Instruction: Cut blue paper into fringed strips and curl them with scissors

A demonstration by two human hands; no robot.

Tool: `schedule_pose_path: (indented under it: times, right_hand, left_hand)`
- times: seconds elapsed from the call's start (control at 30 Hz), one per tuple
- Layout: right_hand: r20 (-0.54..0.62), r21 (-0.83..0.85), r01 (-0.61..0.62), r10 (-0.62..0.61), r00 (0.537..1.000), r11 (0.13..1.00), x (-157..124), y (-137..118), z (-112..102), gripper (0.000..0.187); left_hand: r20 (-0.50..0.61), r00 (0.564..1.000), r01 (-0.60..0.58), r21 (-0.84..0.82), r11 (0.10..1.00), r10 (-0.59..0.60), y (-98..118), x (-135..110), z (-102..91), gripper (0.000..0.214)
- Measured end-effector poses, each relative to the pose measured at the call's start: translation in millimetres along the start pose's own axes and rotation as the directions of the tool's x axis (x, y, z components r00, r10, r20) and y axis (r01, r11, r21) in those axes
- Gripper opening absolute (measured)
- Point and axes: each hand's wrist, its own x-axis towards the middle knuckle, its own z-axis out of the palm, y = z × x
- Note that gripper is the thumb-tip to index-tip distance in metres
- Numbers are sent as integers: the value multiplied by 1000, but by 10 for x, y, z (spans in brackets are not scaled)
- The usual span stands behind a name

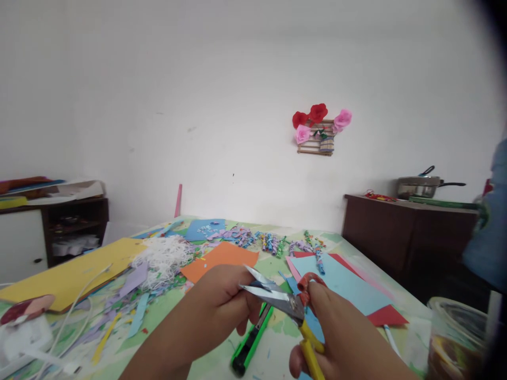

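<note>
My right hand [336,327] grips a pair of scissors [291,305] with a yellow handle; its other loop, around my thumb, looks red. The blades point left and are slightly apart, close to the fingertips of my left hand [227,303]. Those left fingers are closed in a pinch, and whatever sits between them is hidden. A green box cutter [251,340] lies on the table just below my left fingers. Behind the scissors shows a blue paper strip [312,319], partly covered by my right hand. An orange paper sheet [222,258] lies beyond my left hand.
Blue and red paper sheets [340,279] lie at right, yellow sheets [79,269] at left. White shredded strands [166,258], paper scraps and curled paper pieces [271,243] spread across the patterned tablecloth. A drink cup [455,338] stands front right; a white cable [75,311] lies front left.
</note>
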Motion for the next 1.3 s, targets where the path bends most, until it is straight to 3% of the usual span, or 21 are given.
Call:
schedule_pose_path:
  times: [0.33,0.43,0.7,0.93,1.13,1.3]
  right_hand:
    - [0,-39,32,-32,999,999,-1,8,-90,32]
    - [-14,-53,20,-21,1000,998,-1,31,-123,33]
    - [-34,-73,38,-40,999,997,15,101,-139,42]
    - [93,70,-7,1,996,998,-43,70,-146,47]
    - [107,124,41,-54,993,991,-50,65,-136,44]
    - [122,156,93,-112,986,983,-38,70,-123,42]
  left_hand:
    - [193,971,184,-229,956,-141,-2,7,-34,20]
    - [219,962,213,-218,952,-165,14,29,-34,20]
    - [3,980,199,-141,970,-201,63,30,35,25]
    - [44,989,143,-35,989,-142,132,16,89,22]
    - [26,993,114,74,991,-116,136,2,93,22]
    - [37,994,97,62,993,-99,146,-1,79,22]
